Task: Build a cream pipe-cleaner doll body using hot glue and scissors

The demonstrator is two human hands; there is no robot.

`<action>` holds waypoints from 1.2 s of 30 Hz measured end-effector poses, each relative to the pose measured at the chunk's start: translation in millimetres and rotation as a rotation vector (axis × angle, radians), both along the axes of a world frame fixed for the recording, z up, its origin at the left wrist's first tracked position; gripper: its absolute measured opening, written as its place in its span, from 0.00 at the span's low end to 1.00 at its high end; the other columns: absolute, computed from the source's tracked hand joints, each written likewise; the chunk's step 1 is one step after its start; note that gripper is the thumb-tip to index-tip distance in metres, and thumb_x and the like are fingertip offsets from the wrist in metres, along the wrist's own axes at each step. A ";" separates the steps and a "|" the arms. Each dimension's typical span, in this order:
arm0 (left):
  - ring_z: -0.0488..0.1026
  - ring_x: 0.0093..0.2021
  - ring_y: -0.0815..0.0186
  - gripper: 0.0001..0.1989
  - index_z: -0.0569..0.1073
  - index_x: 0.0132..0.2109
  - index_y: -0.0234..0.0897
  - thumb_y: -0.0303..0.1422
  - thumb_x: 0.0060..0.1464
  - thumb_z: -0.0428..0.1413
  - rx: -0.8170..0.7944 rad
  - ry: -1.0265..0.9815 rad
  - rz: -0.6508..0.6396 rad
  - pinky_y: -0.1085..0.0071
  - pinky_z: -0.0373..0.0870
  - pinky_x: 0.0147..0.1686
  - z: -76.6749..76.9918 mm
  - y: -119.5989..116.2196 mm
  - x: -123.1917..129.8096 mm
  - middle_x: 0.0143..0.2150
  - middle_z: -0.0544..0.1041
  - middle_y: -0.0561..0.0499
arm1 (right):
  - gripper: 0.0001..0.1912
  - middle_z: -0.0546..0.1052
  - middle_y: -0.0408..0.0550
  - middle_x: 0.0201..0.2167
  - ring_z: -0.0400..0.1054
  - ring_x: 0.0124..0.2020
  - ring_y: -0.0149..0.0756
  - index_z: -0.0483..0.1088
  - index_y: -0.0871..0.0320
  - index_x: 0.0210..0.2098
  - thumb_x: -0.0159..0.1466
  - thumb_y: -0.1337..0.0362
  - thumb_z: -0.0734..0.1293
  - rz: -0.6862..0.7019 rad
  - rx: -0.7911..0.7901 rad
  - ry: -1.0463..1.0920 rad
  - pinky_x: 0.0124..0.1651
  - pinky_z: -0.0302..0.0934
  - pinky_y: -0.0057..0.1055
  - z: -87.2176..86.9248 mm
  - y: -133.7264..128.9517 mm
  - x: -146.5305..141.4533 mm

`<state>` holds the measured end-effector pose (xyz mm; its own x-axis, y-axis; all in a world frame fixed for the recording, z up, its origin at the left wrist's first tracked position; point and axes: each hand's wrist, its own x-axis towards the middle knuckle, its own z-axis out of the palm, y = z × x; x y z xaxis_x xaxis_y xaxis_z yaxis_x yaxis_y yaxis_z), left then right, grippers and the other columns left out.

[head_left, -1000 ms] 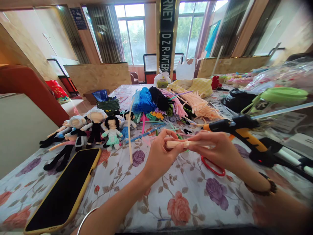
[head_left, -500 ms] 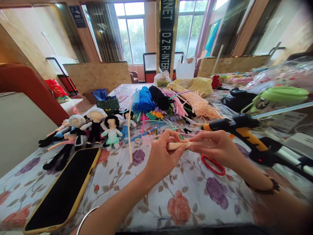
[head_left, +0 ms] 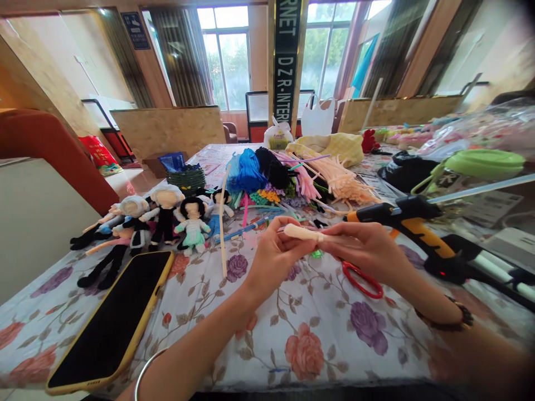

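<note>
Held between my two hands above the table is a pale cream piece of pipe cleaner [head_left: 301, 232], thick and rounded at its left end. My left hand [head_left: 273, 253] is closed on it, the thumb along its lower side. My right hand [head_left: 368, 248] pinches the narrower right end, and its fingers hide the rest of that end. Below my right hand lie red-handled scissors [head_left: 363, 280], their blades mostly hidden. A small green item [head_left: 316, 253] shows under the fingers, too little of it to name.
Pipe-cleaner dolls [head_left: 167, 214] and a yellow-cased phone [head_left: 112, 323] lie at left. Bundles of coloured pipe cleaners [head_left: 251, 170] are piled behind my hands. A glue gun [head_left: 418, 225] with a lit red light stands at right, near a green-lidded jar [head_left: 480, 161]. A floral cloth [head_left: 200, 345] covers the table.
The cream piece has turned so that its thick left end shows more and points up a little. My left fingers have shifted from over it to behind it. Both hands still hold it.
</note>
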<state>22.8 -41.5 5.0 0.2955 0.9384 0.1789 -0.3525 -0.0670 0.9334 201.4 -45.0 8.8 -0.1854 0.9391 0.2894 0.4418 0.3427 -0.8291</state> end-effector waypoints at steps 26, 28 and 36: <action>0.77 0.33 0.67 0.14 0.60 0.35 0.36 0.23 0.44 0.59 -0.154 -0.238 0.389 0.62 0.73 0.44 0.6 18.4 -9.1 0.30 0.78 0.51 | 0.13 0.68 0.44 0.15 0.59 0.17 0.31 0.65 0.55 0.15 0.54 0.61 0.67 0.050 0.105 -0.957 0.20 0.45 0.29 -21.5 4.5 57.1; 0.77 0.32 0.67 0.14 0.60 0.35 0.36 0.22 0.44 0.59 -0.164 -0.252 0.414 0.62 0.73 0.44 1.0 18.8 -9.5 0.30 0.78 0.52 | 0.12 0.68 0.44 0.16 0.60 0.18 0.31 0.64 0.55 0.16 0.53 0.62 0.66 0.070 0.093 -0.956 0.21 0.47 0.29 -17.8 3.5 53.6; 0.77 0.33 0.67 0.14 0.61 0.34 0.36 0.21 0.44 0.58 -0.172 -0.331 0.549 0.64 0.74 0.42 4.2 19.4 -10.5 0.30 0.78 0.51 | 0.10 0.71 0.43 0.24 0.63 0.24 0.31 0.66 0.56 0.30 0.60 0.56 0.62 0.228 -0.207 -0.778 0.26 0.54 0.27 10.4 0.7 50.0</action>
<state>12.3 -22.1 9.2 -0.2789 0.9602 0.0126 -0.5793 -0.1787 0.7953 251.4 -44.3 19.3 -0.4529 0.8745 -0.1739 0.8523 0.3673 -0.3724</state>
